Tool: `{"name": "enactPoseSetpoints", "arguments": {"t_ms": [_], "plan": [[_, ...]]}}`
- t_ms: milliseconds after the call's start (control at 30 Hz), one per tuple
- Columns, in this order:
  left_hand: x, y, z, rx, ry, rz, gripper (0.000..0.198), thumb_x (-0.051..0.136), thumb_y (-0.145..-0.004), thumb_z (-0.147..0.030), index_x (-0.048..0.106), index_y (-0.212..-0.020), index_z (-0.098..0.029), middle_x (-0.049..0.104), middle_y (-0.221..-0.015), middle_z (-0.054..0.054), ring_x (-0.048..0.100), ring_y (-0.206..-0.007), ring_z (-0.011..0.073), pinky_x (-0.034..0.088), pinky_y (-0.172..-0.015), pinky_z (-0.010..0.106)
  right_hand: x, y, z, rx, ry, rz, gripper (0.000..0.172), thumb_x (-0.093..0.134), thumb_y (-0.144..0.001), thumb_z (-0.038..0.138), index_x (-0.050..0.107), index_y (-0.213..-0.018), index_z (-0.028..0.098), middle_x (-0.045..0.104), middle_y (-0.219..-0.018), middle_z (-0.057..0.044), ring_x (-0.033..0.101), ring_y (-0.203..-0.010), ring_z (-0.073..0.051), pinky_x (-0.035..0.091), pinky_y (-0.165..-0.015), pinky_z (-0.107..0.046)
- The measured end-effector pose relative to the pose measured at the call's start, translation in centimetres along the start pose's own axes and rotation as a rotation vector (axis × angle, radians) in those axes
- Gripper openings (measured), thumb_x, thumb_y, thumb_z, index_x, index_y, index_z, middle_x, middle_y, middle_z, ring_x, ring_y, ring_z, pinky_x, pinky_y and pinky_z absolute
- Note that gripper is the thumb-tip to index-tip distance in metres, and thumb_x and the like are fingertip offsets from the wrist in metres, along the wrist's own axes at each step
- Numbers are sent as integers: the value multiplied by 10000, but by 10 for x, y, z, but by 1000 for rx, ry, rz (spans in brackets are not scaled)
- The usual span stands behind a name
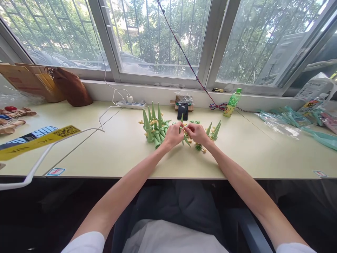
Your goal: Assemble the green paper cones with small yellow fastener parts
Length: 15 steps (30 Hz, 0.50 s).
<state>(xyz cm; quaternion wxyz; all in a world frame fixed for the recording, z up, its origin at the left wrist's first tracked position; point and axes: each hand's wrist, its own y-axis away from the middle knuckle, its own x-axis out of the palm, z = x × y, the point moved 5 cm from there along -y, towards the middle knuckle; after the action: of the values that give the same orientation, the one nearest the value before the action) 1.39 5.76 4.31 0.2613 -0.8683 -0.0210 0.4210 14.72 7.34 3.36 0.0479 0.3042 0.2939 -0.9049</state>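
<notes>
Both of my hands meet above the table, a little right of its middle. My left hand (173,136) is closed around a green plastic cone (182,118), whose pointed tip sticks up past the fingers. Close beside it, my right hand (198,134) is pinched at the same piece; what lies between its fingertips is too small and covered to name. Left of my hands stands a cluster of green cones (149,128) with small yellow parts. More green cones (216,130) stand to the right. Under my right wrist lies a round green piece (198,147), next to a yellow bit.
A black phone (182,111) lies behind my hands, before a small cardboard box (172,102). Further right stands a green-labelled bottle (232,102). A power strip (133,104) sits by the window, its white cable running left. Plastic bags (292,117) lie at right.
</notes>
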Motion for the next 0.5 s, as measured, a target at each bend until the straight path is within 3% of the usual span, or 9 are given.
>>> {"name": "enactPoseSetpoints", "arguments": {"t_ms": [167,233,367,500], "plan": [[0,1,-2,28,6,13,191,486,-862,-184,636,-979,-177,648,-768,46,577,-694,179,398,-624,278,-1,-2,-1,-4,77,-25,528,470,-883,596,402,-539,201,426,-503,12,350,-517,-114,303,-523,-268],[1,0,-1,22,2,13,188,489,-860,-182,636,-978,-179,646,-766,46,581,-700,181,401,-628,276,-2,-1,-1,-2,87,-30,543,459,-886,616,418,-540,199,435,-505,9,361,-518,-115,309,-527,-268],[0,-1,2,-9,-14,-4,188,498,-857,-177,644,-976,-182,660,-812,60,602,-756,193,425,-677,280,-1,0,0,-7,22,-1,429,512,-874,575,592,-719,183,569,-585,-11,457,-543,-130,363,-558,-262],[-1,-1,3,-22,-27,-10,186,499,-868,-192,642,-987,-180,664,-820,69,608,-778,205,438,-702,291,2,0,0,-44,-26,43,293,551,-858,460,629,-810,182,637,-690,-34,511,-592,-142,396,-588,-266]]}}
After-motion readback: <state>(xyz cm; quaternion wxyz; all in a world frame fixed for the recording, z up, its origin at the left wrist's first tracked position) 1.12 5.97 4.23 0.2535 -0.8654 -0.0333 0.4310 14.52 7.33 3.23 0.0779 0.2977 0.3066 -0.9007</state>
